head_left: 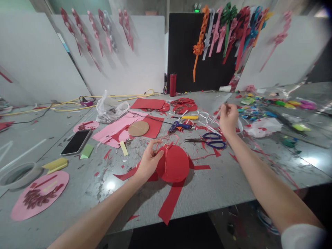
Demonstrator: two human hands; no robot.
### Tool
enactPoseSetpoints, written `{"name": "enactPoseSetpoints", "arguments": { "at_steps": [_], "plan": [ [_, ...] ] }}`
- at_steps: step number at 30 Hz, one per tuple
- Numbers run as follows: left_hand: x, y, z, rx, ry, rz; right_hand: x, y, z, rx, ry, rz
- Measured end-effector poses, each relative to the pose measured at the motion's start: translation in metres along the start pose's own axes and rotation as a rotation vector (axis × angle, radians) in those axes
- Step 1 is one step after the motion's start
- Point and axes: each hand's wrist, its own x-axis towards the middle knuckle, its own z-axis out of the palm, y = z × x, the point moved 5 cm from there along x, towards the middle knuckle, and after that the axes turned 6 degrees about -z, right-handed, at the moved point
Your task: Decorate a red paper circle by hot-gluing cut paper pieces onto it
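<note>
Left hand (149,159) grips the left edge of a red disc (178,166), thumb on top; red strips (171,202) stick out from under it. Right hand (228,119), raised off to the right, pinches a slim pale item (216,116), too blurred to identify. Blue-handled scissors (194,140) and blue glue gun (183,126) lie beyond the disc, phone (77,141) to the left.

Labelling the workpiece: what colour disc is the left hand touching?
Red; the disc shows best in the head view.
</note>
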Motion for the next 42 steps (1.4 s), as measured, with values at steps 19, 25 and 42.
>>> {"name": "enactPoseSetpoints", "arguments": {
  "at_steps": [19, 25, 42],
  "plan": [
    [-0.051, 0.036, 0.031, 1.369, -0.16, 0.638, -0.092, -0.117, 0.066, 1.242, -0.74, 0.757],
    [-0.091, 0.009, 0.034, 1.616, -0.169, 0.696, -0.093, -0.122, 0.062, 1.19, -0.825, 0.728],
    [-0.084, 0.02, 0.015, 1.558, 0.089, 0.715, -0.152, -0.17, 0.048, 0.116, -1.512, -0.236]
  ]
}}
